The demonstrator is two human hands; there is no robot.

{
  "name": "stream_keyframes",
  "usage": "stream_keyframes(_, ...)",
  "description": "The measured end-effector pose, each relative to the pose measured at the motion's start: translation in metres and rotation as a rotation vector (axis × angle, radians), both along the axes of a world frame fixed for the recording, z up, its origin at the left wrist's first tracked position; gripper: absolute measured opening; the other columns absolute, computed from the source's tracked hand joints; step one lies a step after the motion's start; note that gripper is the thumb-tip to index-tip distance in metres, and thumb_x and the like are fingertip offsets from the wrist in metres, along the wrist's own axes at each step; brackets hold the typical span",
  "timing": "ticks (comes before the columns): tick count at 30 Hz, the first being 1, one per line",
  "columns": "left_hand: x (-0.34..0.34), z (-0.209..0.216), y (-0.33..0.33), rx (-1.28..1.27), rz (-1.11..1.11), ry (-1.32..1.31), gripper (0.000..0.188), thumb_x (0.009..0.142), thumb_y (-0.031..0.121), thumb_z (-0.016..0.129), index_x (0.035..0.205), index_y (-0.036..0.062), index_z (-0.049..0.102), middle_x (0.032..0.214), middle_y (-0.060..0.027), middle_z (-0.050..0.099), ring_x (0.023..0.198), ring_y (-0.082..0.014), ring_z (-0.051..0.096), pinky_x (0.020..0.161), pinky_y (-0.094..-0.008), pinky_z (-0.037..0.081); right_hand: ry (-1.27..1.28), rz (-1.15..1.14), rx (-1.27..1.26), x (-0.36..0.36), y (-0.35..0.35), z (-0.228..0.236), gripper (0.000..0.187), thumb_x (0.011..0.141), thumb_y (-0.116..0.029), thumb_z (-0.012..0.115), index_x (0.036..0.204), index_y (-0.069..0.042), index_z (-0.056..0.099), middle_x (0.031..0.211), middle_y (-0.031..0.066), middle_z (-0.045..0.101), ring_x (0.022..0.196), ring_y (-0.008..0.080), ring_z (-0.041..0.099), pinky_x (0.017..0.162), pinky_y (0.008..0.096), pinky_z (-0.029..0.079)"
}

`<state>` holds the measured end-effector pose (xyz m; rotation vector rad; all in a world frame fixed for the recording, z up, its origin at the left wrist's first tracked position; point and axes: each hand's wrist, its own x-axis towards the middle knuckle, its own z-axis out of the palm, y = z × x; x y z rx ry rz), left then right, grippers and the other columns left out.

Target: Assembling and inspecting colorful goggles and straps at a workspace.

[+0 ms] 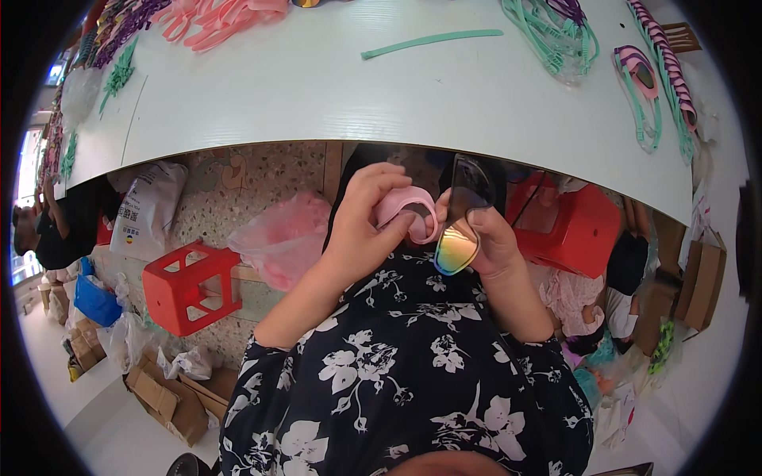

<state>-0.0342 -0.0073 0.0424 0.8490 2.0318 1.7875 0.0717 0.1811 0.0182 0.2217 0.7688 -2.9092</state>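
Note:
Above my lap, my left hand [367, 222] is closed around a pink swim goggle frame [413, 208], a soft rounded piece with an opening through it. Close beside it, my right hand [494, 238] grips a mirrored goggle lens piece [460, 238]. This lens piece stands upright, dark at its upper end and shiny yellow-orange with a bluish rim below. The pink frame and the lens piece are very near each other; whether they touch I cannot tell. Some of my right fingers are hidden behind the lens.
A white table [317, 103] curves across the front, bearing a green strap [432, 43], green strap bundles [556, 40], pink straps [222, 20] and finished goggles [639, 79]. Red stools [190, 287] and a pink plastic bag [286, 238] are below. Other people sit at both sides.

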Motion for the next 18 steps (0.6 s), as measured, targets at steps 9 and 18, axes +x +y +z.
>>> stream_keyframes(9,0.0015,0.0054,-0.0002,-0.162,-0.051,-0.024,0.014,0.084,-0.002,0.072,0.097,0.0007,0.068,0.097,-0.0070,0.064,0.088,-0.0152,0.062,0.075,-0.0267,0.049,-0.026,-0.044,-0.045,0.0042,0.0009,-0.0062,0.048,0.087,-0.021,0.063,0.126,0.005,0.052,0.106,0.0168,0.061,0.101,0.0321,0.064,0.089,0.0423,0.054)
stream_keyframes(18,0.0032,0.0042,0.0017,-0.093,-0.062,-0.019,0.010,0.083,0.000,0.074,0.092,0.0006,0.069,0.090,-0.0056,0.065,0.084,-0.0136,0.061,0.071,-0.0258,0.047,-0.033,-0.033,-0.083,0.0029,-0.0009,-0.0039,0.048,0.086,-0.020,0.064,0.125,0.005,0.053,0.106,0.0167,0.063,0.098,0.0312,0.065,0.088,0.0425,0.055)
